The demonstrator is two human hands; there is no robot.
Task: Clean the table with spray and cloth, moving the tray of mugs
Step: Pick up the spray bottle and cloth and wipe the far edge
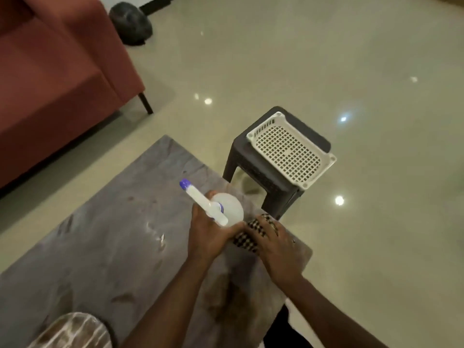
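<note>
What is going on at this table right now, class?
A person is cleaning a grey table. The left hand holds a spray bottle upright near the table's right edge, its blue nozzle pointing away to the left. The right hand presses flat on a checked cloth beside the bottle. A white perforated tray sits empty on a dark stool next to the table; no mugs are visible.
</note>
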